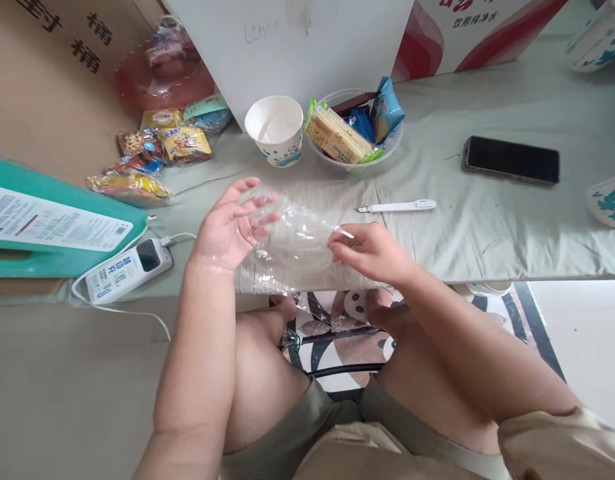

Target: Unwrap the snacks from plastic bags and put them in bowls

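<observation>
A crinkled sheet of clear plastic film (302,240) stretches between my hands at the table's front edge. My left hand (237,217) has its fingers spread and slightly curled, with the film lying against or over the fingertips. Whether it is a bag, a glove or a flat sheet I cannot tell. My right hand (370,247) pinches the film's right side between thumb and fingers. Just beyond the right hand lies a white craft knife (397,207) with a short metal blade. A paper cup (275,130) stands farther back, beside a clear bowl (357,167) of wrapped snacks.
A dark phone (511,160) lies to the right on the grey-green cloth. Wrapped snacks (185,143) are piled at the left, near a white power bank (130,270) with a cable and a green container (52,220). White boxes (297,47) stand behind. Patterned cups (610,200) sit far right.
</observation>
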Tool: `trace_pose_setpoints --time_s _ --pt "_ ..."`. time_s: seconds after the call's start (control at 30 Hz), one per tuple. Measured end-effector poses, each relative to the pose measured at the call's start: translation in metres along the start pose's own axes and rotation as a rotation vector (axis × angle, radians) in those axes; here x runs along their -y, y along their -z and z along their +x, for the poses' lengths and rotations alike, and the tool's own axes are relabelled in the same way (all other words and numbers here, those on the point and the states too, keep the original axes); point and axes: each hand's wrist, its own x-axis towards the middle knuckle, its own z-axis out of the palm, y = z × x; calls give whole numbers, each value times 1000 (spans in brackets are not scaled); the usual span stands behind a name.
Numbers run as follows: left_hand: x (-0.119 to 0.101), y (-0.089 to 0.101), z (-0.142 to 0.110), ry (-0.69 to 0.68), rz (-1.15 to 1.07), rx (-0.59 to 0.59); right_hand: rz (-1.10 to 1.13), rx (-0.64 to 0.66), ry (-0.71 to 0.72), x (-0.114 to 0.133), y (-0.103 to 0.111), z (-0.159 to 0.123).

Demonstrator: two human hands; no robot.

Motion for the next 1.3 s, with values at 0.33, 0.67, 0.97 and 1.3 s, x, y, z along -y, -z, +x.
trace_pose_setpoints --time_s 0.33,0.67,0.97,1.3 --pt "37 -29 -18 42 6 340 775 -254 -294 -12 -5 -6" --pt "37 -30 -18 -25 209 137 522 -362 -214 -18 -5 -8" --pt "35 -32 -19 159 2 376 515 -327 -155 -23 -12 -8" --pt "39 -27 -6 122 34 214 493 -465 -176 -21 -5 -8"
